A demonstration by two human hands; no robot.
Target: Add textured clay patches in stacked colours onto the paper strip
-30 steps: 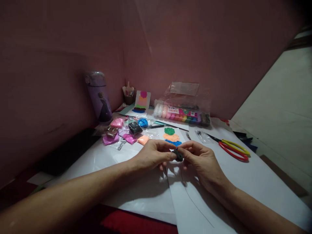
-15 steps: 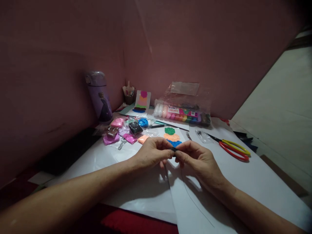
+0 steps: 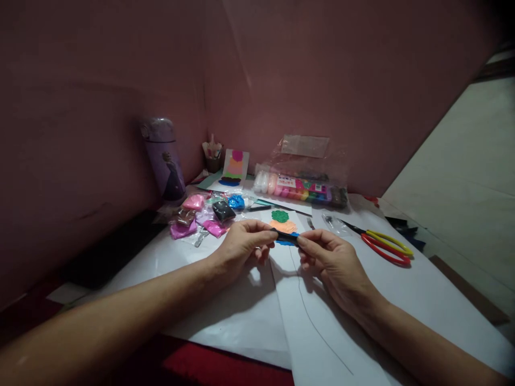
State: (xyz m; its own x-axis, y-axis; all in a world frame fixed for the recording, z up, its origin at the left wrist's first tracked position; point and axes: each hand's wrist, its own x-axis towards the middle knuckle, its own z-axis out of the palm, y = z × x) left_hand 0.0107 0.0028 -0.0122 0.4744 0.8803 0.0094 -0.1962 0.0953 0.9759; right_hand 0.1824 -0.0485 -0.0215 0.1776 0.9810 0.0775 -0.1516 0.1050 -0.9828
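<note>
Several small clear plastic sachets point(image 3: 223, 212) hold soft-looking pink, brown, black, blue and magenta lumps, near a crinkled transparent bag point(image 3: 304, 146) containing a multicoloured row of packs and a dark cup point(image 3: 212, 164) of pale sticks, their lower ends hidden. The left hand point(image 3: 243, 246) and right hand point(image 3: 332, 257) pinch opposite ends of a narrow, smooth black strip point(image 3: 286, 236) between thumbs and fingers, above white paper point(image 3: 249, 316), partly hiding a textured blue patch point(image 3: 284, 243); the fingertips' undersides cannot be made out.
</note>
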